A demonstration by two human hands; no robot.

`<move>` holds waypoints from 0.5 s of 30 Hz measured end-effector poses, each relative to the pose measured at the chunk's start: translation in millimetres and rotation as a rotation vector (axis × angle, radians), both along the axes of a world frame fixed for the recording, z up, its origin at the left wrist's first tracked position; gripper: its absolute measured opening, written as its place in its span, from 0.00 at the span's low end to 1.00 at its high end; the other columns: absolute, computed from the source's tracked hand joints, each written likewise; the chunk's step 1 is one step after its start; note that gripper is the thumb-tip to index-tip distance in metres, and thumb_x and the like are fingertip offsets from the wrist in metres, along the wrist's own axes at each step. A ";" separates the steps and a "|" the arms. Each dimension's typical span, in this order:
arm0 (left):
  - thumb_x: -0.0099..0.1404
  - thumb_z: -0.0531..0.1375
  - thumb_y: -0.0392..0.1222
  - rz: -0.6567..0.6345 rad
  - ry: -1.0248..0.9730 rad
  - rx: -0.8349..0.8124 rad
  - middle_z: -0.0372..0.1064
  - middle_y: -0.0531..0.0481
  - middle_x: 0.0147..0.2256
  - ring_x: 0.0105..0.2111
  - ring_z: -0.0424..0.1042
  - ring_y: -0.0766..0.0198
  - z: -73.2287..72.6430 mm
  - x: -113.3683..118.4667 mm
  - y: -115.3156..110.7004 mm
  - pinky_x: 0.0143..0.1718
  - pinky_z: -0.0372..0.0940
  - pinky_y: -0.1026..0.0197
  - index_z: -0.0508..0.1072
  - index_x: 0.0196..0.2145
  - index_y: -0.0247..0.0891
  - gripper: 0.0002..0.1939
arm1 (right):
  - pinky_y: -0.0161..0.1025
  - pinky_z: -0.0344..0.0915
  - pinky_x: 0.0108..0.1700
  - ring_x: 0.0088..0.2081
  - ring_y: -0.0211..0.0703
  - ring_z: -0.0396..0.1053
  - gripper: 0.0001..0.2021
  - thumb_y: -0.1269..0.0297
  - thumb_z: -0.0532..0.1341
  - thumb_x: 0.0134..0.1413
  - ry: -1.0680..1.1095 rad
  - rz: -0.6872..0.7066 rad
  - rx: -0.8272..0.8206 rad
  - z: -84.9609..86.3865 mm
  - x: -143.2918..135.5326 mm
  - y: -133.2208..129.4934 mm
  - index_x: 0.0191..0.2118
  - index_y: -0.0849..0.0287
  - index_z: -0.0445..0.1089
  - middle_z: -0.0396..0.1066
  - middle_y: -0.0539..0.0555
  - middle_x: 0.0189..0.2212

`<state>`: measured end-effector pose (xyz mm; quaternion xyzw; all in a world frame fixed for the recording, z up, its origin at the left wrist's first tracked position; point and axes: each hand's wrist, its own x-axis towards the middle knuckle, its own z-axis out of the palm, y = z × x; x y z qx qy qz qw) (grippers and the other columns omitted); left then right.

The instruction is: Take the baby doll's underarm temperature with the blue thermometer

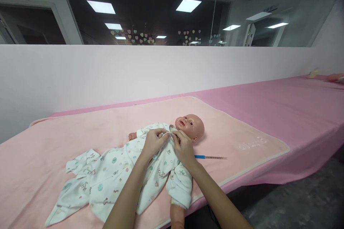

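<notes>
A bald baby doll (194, 126) lies on its back on a peach blanket, its head to the right. It wears a white patterned garment (113, 164) whose legs spread out to the left. My left hand (156, 141) pinches the garment's edge near the doll's neck. Close beside it, my right hand (184, 146) pinches the same edge, just below the doll's chin. A thin white strip of the neckline shows between my fingertips. One doll hand sticks out of the far sleeve; the near arm points toward the front edge.
The peach blanket (236, 128) lies over a pink cloth (301, 114) on the table. A blue-ended, thermometer-like stick (211, 157) rests right of my right hand. Behind are a white wall (134, 75) and a window. A small yellowish object (313, 73) stands at the far right.
</notes>
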<state>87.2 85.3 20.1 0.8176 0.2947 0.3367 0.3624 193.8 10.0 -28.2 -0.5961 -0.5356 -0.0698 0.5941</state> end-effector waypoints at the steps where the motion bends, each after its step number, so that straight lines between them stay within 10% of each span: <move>1: 0.52 0.57 0.48 -0.003 0.007 0.008 0.42 0.60 0.14 0.18 0.45 0.72 -0.4 0.2 0.7 0.21 0.44 0.66 0.76 0.28 0.33 0.15 | 0.37 0.63 0.38 0.35 0.42 0.68 0.12 0.68 0.49 0.58 -0.008 0.001 -0.009 0.3 0.1 -0.1 0.37 0.58 0.69 0.70 0.54 0.31; 15: 0.53 0.54 0.44 -0.150 -0.010 -0.096 0.69 0.52 0.25 0.28 0.66 0.63 0.4 2.0 1.1 0.31 0.59 0.64 0.75 0.31 0.34 0.14 | 0.37 0.64 0.36 0.33 0.41 0.68 0.10 0.68 0.51 0.56 0.049 -0.077 0.088 0.7 -1.0 0.3 0.39 0.59 0.68 0.71 0.54 0.33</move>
